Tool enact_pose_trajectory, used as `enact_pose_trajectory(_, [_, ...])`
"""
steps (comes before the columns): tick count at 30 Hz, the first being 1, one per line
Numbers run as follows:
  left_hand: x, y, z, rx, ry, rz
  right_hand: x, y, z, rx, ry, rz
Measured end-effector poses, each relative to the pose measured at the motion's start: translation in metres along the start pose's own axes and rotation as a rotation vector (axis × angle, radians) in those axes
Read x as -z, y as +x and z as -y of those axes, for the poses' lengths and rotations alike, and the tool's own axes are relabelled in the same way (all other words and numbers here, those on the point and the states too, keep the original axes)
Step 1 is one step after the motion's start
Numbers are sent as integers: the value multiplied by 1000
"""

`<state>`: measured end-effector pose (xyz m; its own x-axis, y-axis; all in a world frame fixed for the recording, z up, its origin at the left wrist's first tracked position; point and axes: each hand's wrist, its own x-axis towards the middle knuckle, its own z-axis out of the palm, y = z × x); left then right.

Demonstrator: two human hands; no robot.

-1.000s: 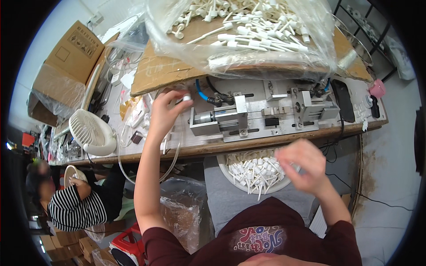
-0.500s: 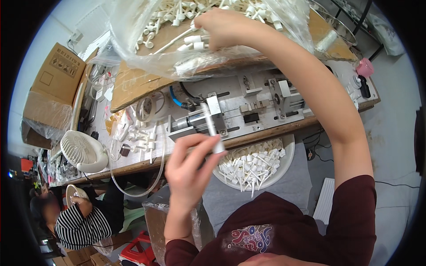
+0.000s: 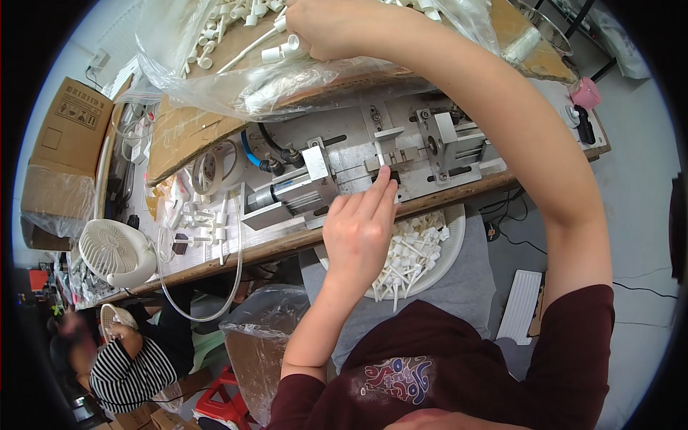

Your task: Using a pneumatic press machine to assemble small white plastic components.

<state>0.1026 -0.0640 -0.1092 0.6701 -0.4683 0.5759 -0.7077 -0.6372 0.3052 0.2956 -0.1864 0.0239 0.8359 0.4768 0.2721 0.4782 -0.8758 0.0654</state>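
My left hand (image 3: 358, 233) reaches over the metal fixture on the bench, its forefinger stretched out. The fingertip touches the near end of a slim white piece (image 3: 380, 150) lying across the small slotted metal block (image 3: 401, 159). My thumb is hidden. Up at the plastic-lined cardboard, my right hand (image 3: 326, 29) is closed, with its fingertips at the capped end of a long white stick (image 3: 247, 54). Just below those fingers lie ribbed white caps (image 3: 281, 50). More white capped sticks (image 3: 236, 11) are heaped on the cardboard behind.
A cylinder unit (image 3: 290, 190) with blue and black hoses flanks the block on the left; another metal unit (image 3: 448, 143) stands right. Below the bench edge, a round white basket (image 3: 455, 247) holds many capped sticks. A white fan (image 3: 117, 252) stands left. A co-worker in stripes (image 3: 136, 373) sits lower left.
My left hand has moved right and forward, bringing the white piece from in front of the cylinder unit onto the slotted block. My right hand has shifted slightly left and away within the view.
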Motion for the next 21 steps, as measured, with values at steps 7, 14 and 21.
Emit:
enact_pose_trajectory(7, [0,3,-2,55,2,8,-4,15,10,41,104,30])
enact_pose_trajectory(14, [2,3,-1,94,-18,22,3,17,4,-36,114,-16])
enact_pose_trajectory(21, [2,4,-1,105,-26,28,23,-44,-9,112,546,-395])
